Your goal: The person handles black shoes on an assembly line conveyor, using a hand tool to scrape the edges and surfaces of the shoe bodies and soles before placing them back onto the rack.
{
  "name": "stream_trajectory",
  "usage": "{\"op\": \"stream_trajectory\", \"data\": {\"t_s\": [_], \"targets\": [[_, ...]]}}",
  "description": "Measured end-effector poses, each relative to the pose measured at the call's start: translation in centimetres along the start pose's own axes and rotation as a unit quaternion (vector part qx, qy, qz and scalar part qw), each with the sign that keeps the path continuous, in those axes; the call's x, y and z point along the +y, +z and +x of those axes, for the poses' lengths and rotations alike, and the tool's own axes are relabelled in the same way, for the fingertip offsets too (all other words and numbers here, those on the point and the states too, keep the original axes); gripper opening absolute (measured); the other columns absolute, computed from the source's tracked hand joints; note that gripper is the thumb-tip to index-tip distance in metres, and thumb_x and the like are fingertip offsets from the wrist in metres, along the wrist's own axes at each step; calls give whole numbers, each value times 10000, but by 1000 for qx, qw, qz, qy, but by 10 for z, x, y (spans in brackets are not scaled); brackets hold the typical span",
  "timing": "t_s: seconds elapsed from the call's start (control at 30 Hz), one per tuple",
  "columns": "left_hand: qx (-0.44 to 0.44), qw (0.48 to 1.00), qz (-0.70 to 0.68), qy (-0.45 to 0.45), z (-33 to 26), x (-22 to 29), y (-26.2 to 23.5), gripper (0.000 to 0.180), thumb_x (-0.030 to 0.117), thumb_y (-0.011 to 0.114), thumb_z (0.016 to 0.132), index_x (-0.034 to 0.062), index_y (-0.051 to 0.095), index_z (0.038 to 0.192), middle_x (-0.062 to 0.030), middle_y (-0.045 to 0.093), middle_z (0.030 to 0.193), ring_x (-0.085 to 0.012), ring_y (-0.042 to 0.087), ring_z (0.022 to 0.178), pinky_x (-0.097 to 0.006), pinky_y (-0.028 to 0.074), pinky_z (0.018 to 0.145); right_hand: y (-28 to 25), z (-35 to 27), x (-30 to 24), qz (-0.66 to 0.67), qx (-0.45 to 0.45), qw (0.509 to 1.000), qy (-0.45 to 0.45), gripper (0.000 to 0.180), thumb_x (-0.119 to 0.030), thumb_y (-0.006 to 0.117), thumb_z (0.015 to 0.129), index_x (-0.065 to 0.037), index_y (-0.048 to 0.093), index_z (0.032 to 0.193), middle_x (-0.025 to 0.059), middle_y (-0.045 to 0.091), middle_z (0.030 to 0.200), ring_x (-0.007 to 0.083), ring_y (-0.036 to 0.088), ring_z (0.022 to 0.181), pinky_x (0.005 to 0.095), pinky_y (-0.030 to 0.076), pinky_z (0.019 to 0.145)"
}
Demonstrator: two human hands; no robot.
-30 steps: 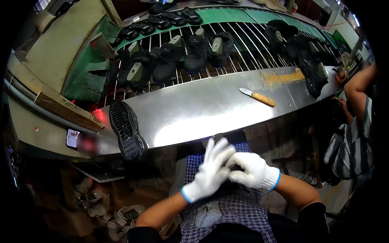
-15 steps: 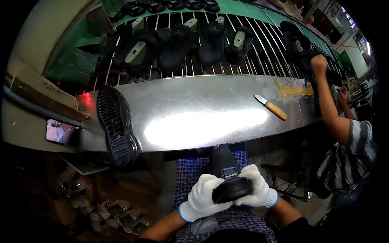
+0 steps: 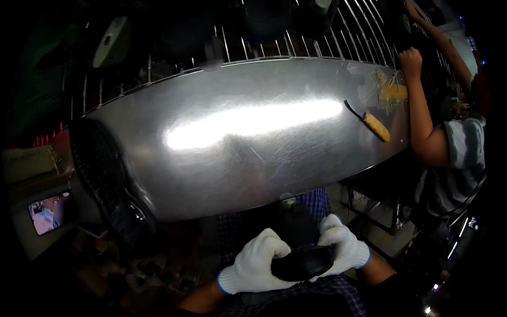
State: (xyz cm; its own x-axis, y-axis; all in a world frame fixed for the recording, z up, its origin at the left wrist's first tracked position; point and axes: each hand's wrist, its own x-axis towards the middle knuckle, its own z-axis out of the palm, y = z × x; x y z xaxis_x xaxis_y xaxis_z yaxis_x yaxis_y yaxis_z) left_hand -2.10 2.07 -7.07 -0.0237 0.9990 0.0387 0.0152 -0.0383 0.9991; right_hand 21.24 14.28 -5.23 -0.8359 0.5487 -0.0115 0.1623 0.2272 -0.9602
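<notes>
In my lap, a black shoe (image 3: pixel 303 264) is gripped from both sides, its rounded toe towards me and its other end by the bench edge. My left hand (image 3: pixel 256 264), in a white knitted glove with a blue cuff edge, wraps the shoe's left side. On the other side, my gloved right hand (image 3: pixel 344 245) has its fingers closed around it. Shadow hides much of the shoe's detail. A black sole (image 3: pixel 100 164) with a studded tread lies at the left end of the metal bench (image 3: pixel 222 174). Towards the bench's right end rests a wooden-handled knife (image 3: pixel 376 127).
Behind the bench runs a metal-rod rack (image 3: pixel 364 31) with dark shoes on it. A lit phone (image 3: pixel 48 212) lies at the far left. To the right, a co-worker's bare arm (image 3: pixel 422 105) reaches along the bench end, beside yellowish tape (image 3: pixel 393 94).
My view has moved closer to the bench and the picture has darkened. Both hands keep their hold on the shoe, with little visible change in grip.
</notes>
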Motion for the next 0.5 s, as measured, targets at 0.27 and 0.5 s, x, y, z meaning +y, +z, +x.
{"op": "stream_trajectory", "data": {"t_s": [0.27,0.5], "targets": [[-31,997,50,-59,9,15,-5,1003,382,1044,645,17,485,1394,-83,514,1007,-138,536,759,-304,511,626,-44,61,-23,-96,-230,962,114,1128,-621,989,608,-61,524,1470,140,698,1107,295,754,910,380,618,805],[-107,982,139,-75,6,15,-21,1490,533,1021,625,-43,138,1678,-324,227,1688,-461,312,1569,-518,323,1289,1,-6,4,-169,-142,959,177,1385,-525,1017,648,6,232,1657,252,448,1598,384,497,1454,472,460,1179]]}}
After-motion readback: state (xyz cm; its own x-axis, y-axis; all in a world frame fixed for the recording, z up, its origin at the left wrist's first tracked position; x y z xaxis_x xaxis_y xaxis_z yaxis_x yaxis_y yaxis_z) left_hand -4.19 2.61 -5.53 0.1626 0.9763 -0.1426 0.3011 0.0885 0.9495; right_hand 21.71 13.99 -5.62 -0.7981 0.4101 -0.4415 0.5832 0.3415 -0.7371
